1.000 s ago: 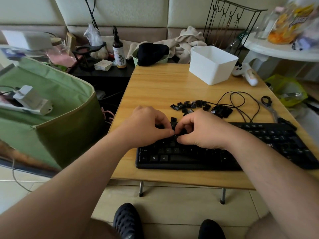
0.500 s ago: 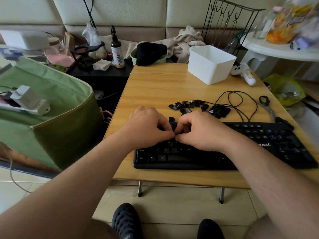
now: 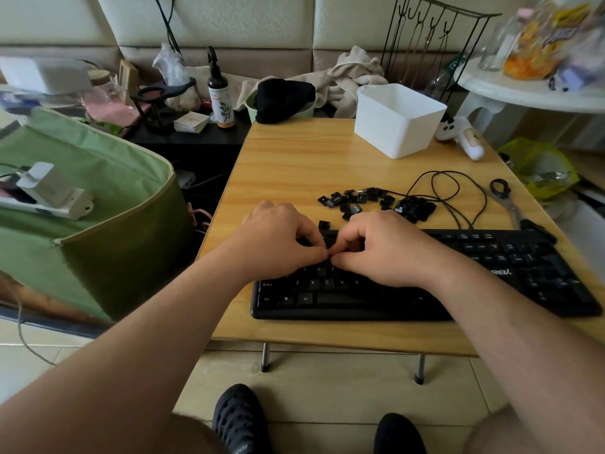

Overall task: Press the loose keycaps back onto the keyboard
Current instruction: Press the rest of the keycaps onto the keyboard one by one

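Both hands, left hand and right hand, meet thumb-tip to thumb-tip with fingers curled over the black plastic keyboard along the wooden desk's near edge, probably steadying a cap I can't actually see, while the loose black keycaps sit heaped mid-desk within reach.

Lived-in home room, padded sofa back, crumpled towel, low folding table, tiled floor

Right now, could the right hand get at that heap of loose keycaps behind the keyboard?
Probably yes. The right hand is on the keyboard, and the loose keycaps lie on the table just beyond it, uncovered. Only the thin cable loops beside them.
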The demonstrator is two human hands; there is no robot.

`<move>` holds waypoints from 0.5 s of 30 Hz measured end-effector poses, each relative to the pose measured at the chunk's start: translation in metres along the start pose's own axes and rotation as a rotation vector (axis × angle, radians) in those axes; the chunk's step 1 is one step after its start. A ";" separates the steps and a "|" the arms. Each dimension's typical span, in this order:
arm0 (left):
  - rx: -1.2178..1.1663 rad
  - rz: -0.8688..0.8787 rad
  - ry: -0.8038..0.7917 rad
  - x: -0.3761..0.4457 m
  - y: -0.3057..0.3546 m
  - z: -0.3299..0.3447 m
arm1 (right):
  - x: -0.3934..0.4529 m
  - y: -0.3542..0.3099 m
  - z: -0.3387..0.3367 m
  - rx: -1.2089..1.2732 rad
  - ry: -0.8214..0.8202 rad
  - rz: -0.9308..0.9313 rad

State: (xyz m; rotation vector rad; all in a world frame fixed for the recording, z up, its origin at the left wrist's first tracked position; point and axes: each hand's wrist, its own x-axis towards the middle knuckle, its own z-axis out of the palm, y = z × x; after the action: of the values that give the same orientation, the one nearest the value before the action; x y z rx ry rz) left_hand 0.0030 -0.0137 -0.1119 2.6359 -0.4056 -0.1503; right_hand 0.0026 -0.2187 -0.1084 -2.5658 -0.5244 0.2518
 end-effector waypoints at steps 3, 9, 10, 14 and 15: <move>0.000 -0.008 -0.002 0.002 -0.002 0.000 | 0.000 -0.001 0.000 -0.040 -0.002 -0.013; 0.081 -0.025 -0.007 0.005 0.001 0.003 | 0.002 -0.004 0.006 -0.140 0.013 -0.015; 0.095 -0.017 0.002 0.005 0.000 0.005 | 0.003 -0.005 0.007 -0.177 0.013 -0.019; -0.114 -0.030 0.020 0.008 -0.002 0.005 | 0.000 0.000 0.005 -0.014 0.085 -0.020; -0.176 -0.048 0.048 0.010 -0.002 0.004 | 0.000 0.003 0.003 0.063 0.139 -0.001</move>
State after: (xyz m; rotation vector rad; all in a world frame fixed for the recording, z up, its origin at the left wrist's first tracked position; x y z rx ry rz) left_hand 0.0118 -0.0169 -0.1162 2.4717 -0.2982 -0.1318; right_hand 0.0026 -0.2197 -0.1128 -2.4995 -0.4587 0.0872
